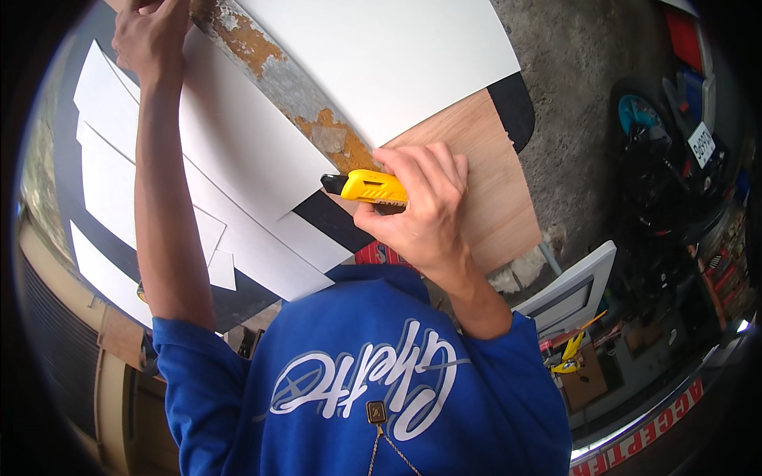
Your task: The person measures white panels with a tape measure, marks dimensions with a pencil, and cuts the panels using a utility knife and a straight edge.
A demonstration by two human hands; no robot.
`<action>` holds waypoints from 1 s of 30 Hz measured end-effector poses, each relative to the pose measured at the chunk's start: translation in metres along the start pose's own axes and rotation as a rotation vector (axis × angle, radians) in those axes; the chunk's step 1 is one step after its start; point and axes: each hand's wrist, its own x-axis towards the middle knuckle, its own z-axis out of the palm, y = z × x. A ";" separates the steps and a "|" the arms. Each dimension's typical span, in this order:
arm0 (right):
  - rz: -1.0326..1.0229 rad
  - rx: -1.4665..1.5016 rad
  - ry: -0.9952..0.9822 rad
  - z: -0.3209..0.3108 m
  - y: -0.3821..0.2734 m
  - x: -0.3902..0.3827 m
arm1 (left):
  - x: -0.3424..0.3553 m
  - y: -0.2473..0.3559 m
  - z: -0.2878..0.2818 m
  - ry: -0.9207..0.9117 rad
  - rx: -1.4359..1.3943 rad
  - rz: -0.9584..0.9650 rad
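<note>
My right hand (pixel 425 198) is closed round a yellow utility knife (pixel 377 186), its black tip pointing left. The knife is beside the near end of a worn metal bar (pixel 305 95) with patches of rust-coloured paint. That bar runs diagonally between a white sheet (pixel 405 55) on its right and another white sheet (pixel 246 127) on its left. My left hand (pixel 151 40) reaches to the upper left, next to the bar's far end. The picture's edge cuts off its bent fingers, so what they touch or grip is hidden.
Several white pieces (pixel 111 174) overlap on a dark mat (pixel 230 305) at left. A wooden board (pixel 492 182) lies under the right sheet, over rough concrete (pixel 567 95). A motorbike (pixel 667 166) stands at right. A white-framed panel (pixel 571 289) leans close to my right elbow.
</note>
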 end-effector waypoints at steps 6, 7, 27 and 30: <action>0.012 0.012 -0.011 -0.001 -0.001 -0.001 | 0.018 -0.031 -0.009 -0.025 0.188 0.056; 0.016 0.009 -0.011 -0.001 -0.001 -0.002 | 0.024 -0.040 -0.013 -0.028 0.317 0.087; 0.001 -0.016 0.010 0.001 -0.001 -0.003 | 0.014 -0.022 -0.007 0.028 0.260 -0.021; -0.001 -0.014 0.014 0.002 -0.001 -0.003 | 0.016 -0.028 -0.007 0.060 0.359 0.012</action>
